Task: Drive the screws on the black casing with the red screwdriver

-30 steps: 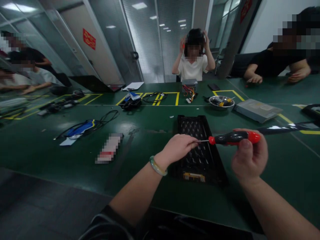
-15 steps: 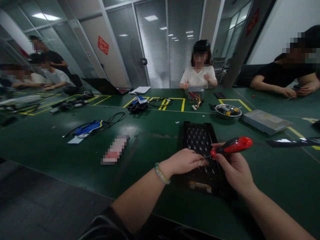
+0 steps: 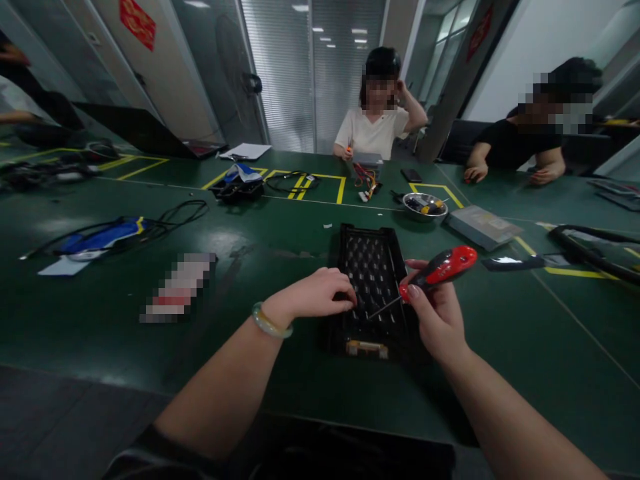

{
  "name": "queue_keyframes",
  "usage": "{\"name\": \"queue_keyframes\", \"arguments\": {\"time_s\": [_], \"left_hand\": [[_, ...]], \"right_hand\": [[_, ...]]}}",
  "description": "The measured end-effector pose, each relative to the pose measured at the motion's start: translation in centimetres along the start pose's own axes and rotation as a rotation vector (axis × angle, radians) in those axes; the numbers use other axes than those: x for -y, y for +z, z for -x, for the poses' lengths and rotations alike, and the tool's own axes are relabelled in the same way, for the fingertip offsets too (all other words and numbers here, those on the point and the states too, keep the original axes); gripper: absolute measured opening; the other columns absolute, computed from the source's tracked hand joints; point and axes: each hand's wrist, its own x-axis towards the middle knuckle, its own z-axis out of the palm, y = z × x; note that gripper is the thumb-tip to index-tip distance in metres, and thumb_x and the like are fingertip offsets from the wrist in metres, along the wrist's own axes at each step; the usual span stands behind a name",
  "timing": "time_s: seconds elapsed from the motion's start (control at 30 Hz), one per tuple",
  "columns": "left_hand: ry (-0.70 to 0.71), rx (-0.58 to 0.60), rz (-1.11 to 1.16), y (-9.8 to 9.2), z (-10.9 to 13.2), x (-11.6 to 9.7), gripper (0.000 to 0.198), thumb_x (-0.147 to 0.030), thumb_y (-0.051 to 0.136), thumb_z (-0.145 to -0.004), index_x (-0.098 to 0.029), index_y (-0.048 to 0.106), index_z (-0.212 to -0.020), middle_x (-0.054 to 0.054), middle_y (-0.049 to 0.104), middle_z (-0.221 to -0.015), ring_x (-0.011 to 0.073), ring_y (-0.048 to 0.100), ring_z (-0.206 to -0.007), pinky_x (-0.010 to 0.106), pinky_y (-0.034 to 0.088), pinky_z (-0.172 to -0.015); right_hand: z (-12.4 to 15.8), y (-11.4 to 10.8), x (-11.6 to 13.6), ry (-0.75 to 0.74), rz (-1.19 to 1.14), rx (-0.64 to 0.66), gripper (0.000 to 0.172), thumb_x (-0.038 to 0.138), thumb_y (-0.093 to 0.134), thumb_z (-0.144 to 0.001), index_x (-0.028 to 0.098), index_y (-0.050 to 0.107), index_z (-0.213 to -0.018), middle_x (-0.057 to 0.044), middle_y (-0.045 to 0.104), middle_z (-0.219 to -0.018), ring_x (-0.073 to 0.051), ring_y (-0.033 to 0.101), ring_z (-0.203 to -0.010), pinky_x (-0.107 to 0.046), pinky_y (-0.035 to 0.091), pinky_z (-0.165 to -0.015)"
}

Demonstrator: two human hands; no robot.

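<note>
My right hand [image 3: 443, 313] grips a screwdriver [image 3: 445, 267] by its red and black handle. The thin shaft slants down to the left, its tip over the dark inner face of a black plastic casing [image 3: 367, 257]. This casing is long and shallow, with raised sides, rows of small light marks inside and a copper-coloured piece at its near end. My left hand [image 3: 320, 293], a bangle on its wrist, has its fingers curled over the left rim of the casing. Whether something small is between those fingertips is hidden.
Left on the green table [image 3: 250, 280] lie a blurred-out flat object [image 3: 180, 287] and a blue pouch [image 3: 105, 237] with cables. Farther right are a metal bowl [image 3: 425, 207] of small parts and a grey metal box [image 3: 483, 225]. Two people sit across the table.
My left hand has drawn back from the screwdriver tip to the casing's left rim, baring the shaft. The view has turned right. The person opposite has raised one hand to the head.
</note>
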Motion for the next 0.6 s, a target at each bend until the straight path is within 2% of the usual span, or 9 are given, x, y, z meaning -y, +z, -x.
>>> {"name": "queue_keyframes", "arguments": {"time_s": [0.17, 0.23, 0.43, 0.6], "left_hand": [[0.023, 0.088, 0.045, -0.3, 0.5, 0.1, 0.016, -0.035, 0.063, -0.091, -0.025, 0.075, -0.097, 0.0, 0.069, -0.1, 0.0186, 0.055, -0.102, 0.032, 0.033, -0.097], [0.035, 0.11, 0.051, -0.5, 0.7, 0.1, 0.016, -0.036, 0.063, -0.091, -0.026, 0.076, -0.095, 0.0, 0.068, -0.1, 0.0188, 0.054, -0.102, 0.032, 0.032, -0.097], [0.055, 0.169, 0.054, -0.7, 0.8, 0.0, 0.018, -0.039, 0.063, -0.09, -0.03, 0.078, -0.093, 0.001, 0.067, -0.105, 0.0202, 0.051, -0.106, 0.032, 0.029, -0.099], [0.062, 0.156, 0.065, -0.8, 0.9, -0.3, 0.022, -0.043, 0.06, -0.092, -0.03, 0.078, -0.094, 0.001, 0.067, -0.105, 0.02, 0.051, -0.105, 0.032, 0.03, -0.098]], "right_hand": [[1.0, 0.1, 0.8, -0.045, 0.038, 0.248, 0.037, 0.029, 0.062, -0.09, 0.026, 0.056, -0.126, -0.005, 0.061, -0.1, -0.019, 0.06, -0.085, -0.035, 0.051, -0.075], [1.3, 0.2, 1.1, -0.078, 0.033, 0.306, 0.039, 0.027, 0.061, -0.09, 0.027, 0.054, -0.129, -0.005, 0.061, -0.099, -0.019, 0.061, -0.085, -0.036, 0.052, -0.076], [1.4, 0.7, 1.5, -0.093, 0.052, 0.322, 0.042, 0.026, 0.058, -0.091, 0.03, 0.052, -0.132, -0.004, 0.061, -0.097, -0.017, 0.06, -0.083, -0.035, 0.052, -0.075], [1.4, 0.8, 1.3, -0.071, 0.06, 0.346, 0.044, 0.025, 0.06, -0.09, 0.03, 0.052, -0.134, -0.003, 0.06, -0.096, -0.017, 0.059, -0.084, -0.033, 0.052, -0.075]]}}
